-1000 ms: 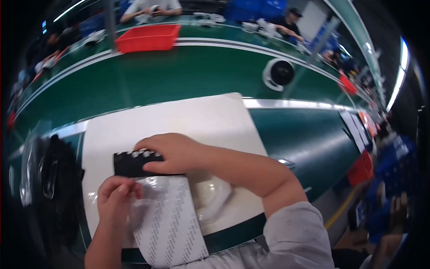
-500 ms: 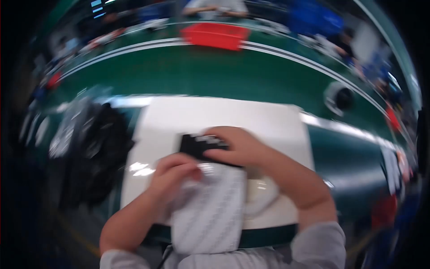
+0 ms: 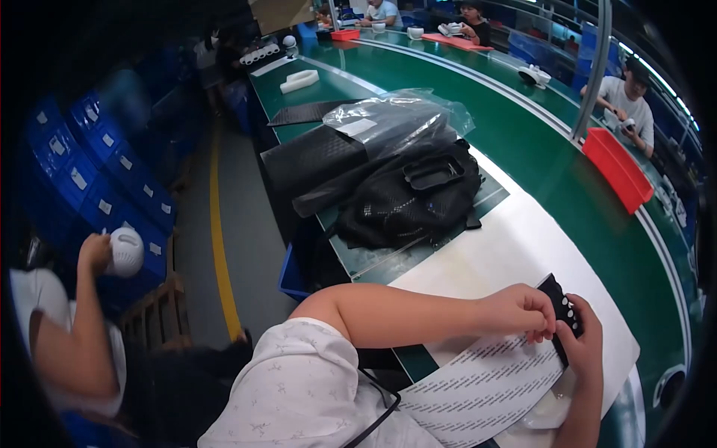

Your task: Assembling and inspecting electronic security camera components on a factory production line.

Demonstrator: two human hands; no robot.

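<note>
1. A black strip dotted with white round pieces [image 3: 557, 300] is lying near the right edge of a cream-white mat [image 3: 515, 243], at the far end of a white sheet printed with slanting rows [image 3: 478, 392]; whether strip and sheet are being joined there cannot be told.
2. The strip is being gripped by the right hand [image 3: 587, 337], with the thumb being pressed along the near face and the bent fingers being wrapped over the far edge.
3. The left hand [image 3: 517, 310] is being held against the strip's near side, where the sheet is ending. Its fingers are being kept curled, tips close together; whether anything is being pinched between them cannot be told.
4. Beside the sheet, a pale plastic part [image 3: 549, 411] is resting on the mat, partly being hidden by the sheet and the right forearm.
5. Beyond the left forearm, a heap of black mesh-patterned material [image 3: 388, 209] is being topped by a black oblong frame [image 3: 435, 173], and a clear plastic bag [image 3: 407, 123] is lying just behind.
6. Across the green conveyor [image 3: 508, 134], a red tray [image 3: 631, 190] is standing near a seated co-worker [image 3: 631, 97], by whom a small white item is being handled.
7. At far left, a white rounded device [image 3: 127, 254] is being held by another co-worker's hand [image 3: 95, 254], near stacked blue crates [image 3: 101, 179].
</note>
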